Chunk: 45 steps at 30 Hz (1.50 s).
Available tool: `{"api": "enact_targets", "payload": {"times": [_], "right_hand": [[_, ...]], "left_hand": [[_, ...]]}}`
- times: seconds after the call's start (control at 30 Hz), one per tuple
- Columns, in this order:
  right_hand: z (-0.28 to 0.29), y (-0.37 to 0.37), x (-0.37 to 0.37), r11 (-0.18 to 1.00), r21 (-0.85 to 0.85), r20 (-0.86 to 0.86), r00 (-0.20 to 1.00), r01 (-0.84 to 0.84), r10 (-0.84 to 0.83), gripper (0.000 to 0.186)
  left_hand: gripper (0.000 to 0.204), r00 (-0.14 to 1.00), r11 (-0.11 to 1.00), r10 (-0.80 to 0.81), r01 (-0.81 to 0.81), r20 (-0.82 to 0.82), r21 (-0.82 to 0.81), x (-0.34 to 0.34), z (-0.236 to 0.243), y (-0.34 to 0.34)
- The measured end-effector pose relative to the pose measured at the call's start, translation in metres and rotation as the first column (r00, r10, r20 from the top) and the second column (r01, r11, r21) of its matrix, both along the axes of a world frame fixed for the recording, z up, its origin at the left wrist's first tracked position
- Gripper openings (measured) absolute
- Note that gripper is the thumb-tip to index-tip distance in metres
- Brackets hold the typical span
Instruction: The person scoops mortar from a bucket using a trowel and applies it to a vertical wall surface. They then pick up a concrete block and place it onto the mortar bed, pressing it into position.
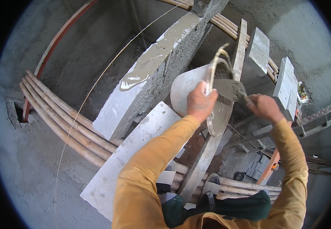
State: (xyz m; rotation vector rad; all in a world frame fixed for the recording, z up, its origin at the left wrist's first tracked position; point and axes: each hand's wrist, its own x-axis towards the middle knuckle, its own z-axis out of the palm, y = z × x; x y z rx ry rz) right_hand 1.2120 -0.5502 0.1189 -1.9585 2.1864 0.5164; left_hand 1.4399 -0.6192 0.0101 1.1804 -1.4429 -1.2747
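My left hand [202, 100] grips the rope-wrapped handle or rim of a pale, mortar-caked bucket [186, 86], which is tipped on its side over a long wooden plank [198, 168]. My right hand [265, 107] is closed on the handle of a trowel [226, 89], its blade at the bucket's mouth with grey mortar on it. Left of the bucket stands a white block wall [117, 107], its top coated with wet grey mortar [133, 78]. A white block [116, 171] lies flat below that wall, under my left forearm.
Bamboo pole bundles [70, 126] span the space at left, behind and under my feet [211, 185]. Two blocks [257, 49] rest at the upper right. A metal ladder [318, 122], stacked grey pieces [255, 166] and a drop to the floor below lie at right. A thin cord crosses the left side.
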Motion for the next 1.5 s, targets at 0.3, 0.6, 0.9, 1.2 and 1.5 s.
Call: {"api": "enact_targets", "payload": {"times": [0.3, 0.6, 0.9, 1.2, 1.5], "right_hand": [[-0.043, 0.014, 0.023, 0.956, 0.138, 0.259, 0.941, -0.261, 0.219, 0.032], [0.012, 0.011, -0.005, 0.897, 0.344, 0.795, 0.422, 0.278, -0.435, 0.031], [0.082, -0.123, 0.006, 0.981, 0.090, 0.730, 0.659, 0.172, -0.183, 0.033], [-0.015, -0.178, 0.106, 0.871, 0.376, 0.927, -0.114, 0.318, -0.359, 0.032], [-0.022, -0.108, 0.145, 0.904, 0.333, 0.937, 0.013, 0.268, -0.349, 0.032]], "left_hand": [[0.025, 0.994, 0.963, -0.064, 0.039, -0.086, -0.268, -0.008, 0.027, 0.023], [0.020, 0.875, 0.954, 0.199, -0.070, -0.442, 0.293, 0.014, 0.003, -0.008], [0.030, 0.920, 0.938, 0.225, -0.115, -0.321, 0.328, 0.009, -0.018, -0.008], [0.029, 0.954, 0.942, 0.192, -0.114, -0.232, 0.314, 0.019, -0.039, -0.010], [0.026, 0.976, 0.969, 0.178, -0.151, -0.126, 0.197, 0.014, -0.051, -0.009]]}}
